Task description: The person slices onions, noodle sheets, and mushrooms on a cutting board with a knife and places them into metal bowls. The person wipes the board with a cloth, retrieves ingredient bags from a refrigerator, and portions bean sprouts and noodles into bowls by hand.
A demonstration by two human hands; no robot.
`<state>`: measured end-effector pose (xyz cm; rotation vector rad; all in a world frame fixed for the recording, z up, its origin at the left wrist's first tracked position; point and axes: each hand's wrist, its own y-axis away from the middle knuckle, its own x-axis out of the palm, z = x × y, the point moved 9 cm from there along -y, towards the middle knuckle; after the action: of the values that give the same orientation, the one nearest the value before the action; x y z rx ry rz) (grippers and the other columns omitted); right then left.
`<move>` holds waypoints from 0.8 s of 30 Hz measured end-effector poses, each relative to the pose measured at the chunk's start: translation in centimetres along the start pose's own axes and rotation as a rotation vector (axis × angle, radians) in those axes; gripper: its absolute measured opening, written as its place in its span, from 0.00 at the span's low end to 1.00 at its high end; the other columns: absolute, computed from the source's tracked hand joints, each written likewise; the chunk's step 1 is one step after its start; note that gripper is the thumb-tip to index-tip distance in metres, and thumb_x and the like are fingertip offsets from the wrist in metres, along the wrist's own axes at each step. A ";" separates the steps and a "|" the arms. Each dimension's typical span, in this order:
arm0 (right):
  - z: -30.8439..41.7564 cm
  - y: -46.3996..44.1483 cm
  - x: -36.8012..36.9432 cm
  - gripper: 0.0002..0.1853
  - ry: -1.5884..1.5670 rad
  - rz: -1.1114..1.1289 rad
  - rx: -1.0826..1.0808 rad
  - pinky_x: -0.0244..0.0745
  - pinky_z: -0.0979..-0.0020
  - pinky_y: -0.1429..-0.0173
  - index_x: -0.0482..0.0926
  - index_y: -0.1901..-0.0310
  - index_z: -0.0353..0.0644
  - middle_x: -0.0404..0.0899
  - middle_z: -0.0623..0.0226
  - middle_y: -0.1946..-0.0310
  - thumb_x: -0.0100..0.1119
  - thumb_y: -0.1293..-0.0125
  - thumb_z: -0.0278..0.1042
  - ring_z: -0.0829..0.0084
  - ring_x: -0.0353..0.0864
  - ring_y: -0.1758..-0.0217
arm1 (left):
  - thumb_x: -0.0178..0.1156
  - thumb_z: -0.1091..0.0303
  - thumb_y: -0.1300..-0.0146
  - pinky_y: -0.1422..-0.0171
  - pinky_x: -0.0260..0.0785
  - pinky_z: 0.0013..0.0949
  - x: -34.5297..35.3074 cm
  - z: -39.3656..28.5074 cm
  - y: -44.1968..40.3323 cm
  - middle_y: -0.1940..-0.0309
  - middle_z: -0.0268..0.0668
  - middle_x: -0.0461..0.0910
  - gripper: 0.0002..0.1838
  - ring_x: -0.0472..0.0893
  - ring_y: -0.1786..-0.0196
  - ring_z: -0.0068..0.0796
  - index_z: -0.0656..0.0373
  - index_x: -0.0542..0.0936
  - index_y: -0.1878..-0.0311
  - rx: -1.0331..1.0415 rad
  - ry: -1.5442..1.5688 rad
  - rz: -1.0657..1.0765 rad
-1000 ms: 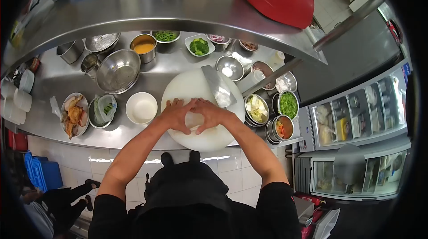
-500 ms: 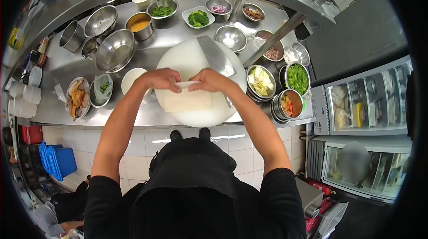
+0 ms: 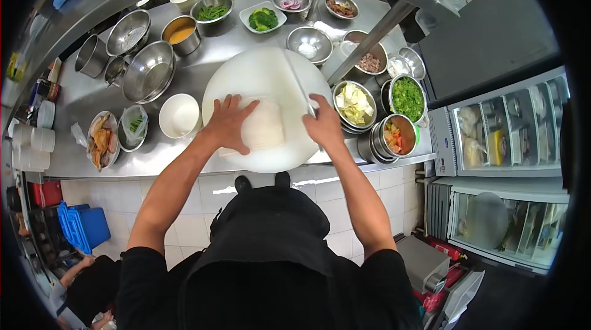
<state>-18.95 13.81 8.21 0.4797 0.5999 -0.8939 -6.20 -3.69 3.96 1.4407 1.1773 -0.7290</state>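
A round white cutting board (image 3: 246,71) lies on the steel counter. On it is a flat, pale, thin sheet (image 3: 266,124), possibly a wrapper; its exact kind I cannot tell. My left hand (image 3: 231,124) rests on the sheet's left part with its fingers spread. At the board's right side, my right hand (image 3: 323,125) is closed round the handle of a cleaver (image 3: 298,77). The blade shows almost edge-on and points away from me, to the right of the sheet.
A white bowl (image 3: 180,116) stands left of the board. Cut cabbage (image 3: 354,103), chopped greens (image 3: 407,98) and diced vegetables (image 3: 394,138) fill metal containers on the right. Broccoli (image 3: 263,19) sits behind the board. A steel post (image 3: 369,44) rises at the back right.
Both hands have let go of the sheet's folded edge. The left hand now lies spread on it, while the right has moved right and taken the cleaver, turning its blade edge-on.
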 end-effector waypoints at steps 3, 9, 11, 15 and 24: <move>-1.5 4.9 -1.2 0.18 -0.212 0.078 0.205 0.73 0.58 0.65 0.72 0.50 0.29 0.75 0.52 0.81 0.53 0.39 0.31 0.55 0.79 0.75 | 0.77 0.50 0.77 0.29 0.44 0.59 -0.2 -1.3 0.5 0.33 0.61 0.54 0.67 0.53 0.29 0.61 0.47 0.54 0.26 -0.061 0.052 -0.073; -1.8 7.9 0.0 0.11 0.447 0.136 -0.013 0.75 0.51 0.62 0.72 0.60 0.30 0.78 0.44 0.77 0.50 0.38 0.30 0.46 0.81 0.70 | 0.70 0.57 0.50 0.25 0.43 0.55 -0.6 0.2 4.9 0.31 0.60 0.51 0.53 0.52 0.27 0.57 0.54 0.50 0.25 -0.374 0.627 -0.544; -0.4 8.5 1.2 0.09 0.412 0.185 -0.006 0.75 0.50 0.60 0.72 0.62 0.31 0.78 0.43 0.77 0.50 0.38 0.30 0.45 0.81 0.69 | 0.64 0.62 0.39 0.23 0.42 0.48 5.2 2.9 5.7 0.29 0.62 0.48 0.47 0.49 0.25 0.56 0.58 0.46 0.25 -0.493 1.381 -0.727; 0.4 9.0 2.2 0.10 0.384 0.205 -0.028 0.74 0.48 0.59 0.71 0.63 0.30 0.78 0.43 0.77 0.52 0.40 0.30 0.43 0.80 0.68 | 0.56 0.70 0.33 0.25 0.49 0.40 4.9 1.7 6.3 0.29 0.61 0.49 0.40 0.56 0.27 0.51 0.60 0.44 0.25 -0.475 1.282 -0.773; 3.7 7.1 -1.2 0.10 0.405 0.141 -0.104 0.74 0.47 0.64 0.67 0.61 0.30 0.78 0.43 0.76 0.50 0.37 0.29 0.42 0.79 0.71 | 0.62 0.72 0.47 0.38 0.65 0.40 -2.2 2.7 0.2 0.48 0.46 0.75 0.18 0.73 0.44 0.47 0.60 0.78 0.51 -0.086 0.636 -0.670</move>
<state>-12.58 16.10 12.73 0.6070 0.9649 -0.6299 -6.27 -6.83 5.44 1.2302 2.2172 -0.6587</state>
